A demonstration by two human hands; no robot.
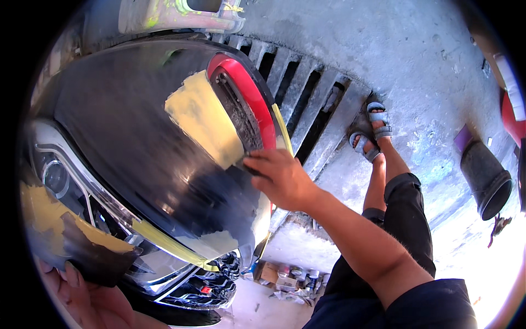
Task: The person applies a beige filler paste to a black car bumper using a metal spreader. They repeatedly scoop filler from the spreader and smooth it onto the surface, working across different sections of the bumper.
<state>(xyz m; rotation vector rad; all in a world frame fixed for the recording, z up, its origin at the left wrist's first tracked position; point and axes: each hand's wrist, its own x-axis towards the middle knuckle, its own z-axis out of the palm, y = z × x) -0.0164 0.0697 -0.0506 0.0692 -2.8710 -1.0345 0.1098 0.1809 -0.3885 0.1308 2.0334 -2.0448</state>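
A dark car body panel (120, 109) fills the left half of the head view. Near its red edge strip (252, 104) lies a broad patch of yellow body filler (203, 118) with uneven borders. At the lower end of that patch, my right hand (287, 181) is closed on a small dark spreader (245, 167), mostly hidden by the fingers. In the lower left, my left hand (90, 301) grips a dark mixing board (101, 257) by its lower side. Yellow filler (46, 214) is smeared over the board, which covers part of the headlight area.
Yellow masking tape (170, 247) runs beside the headlight (55, 175). A slotted floor grate (307, 98) crosses the concrete behind the panel. My sandalled feet (378, 120) stand near its end. To the right lies a black bucket (485, 178); cans and boxes (296, 279) sit below.
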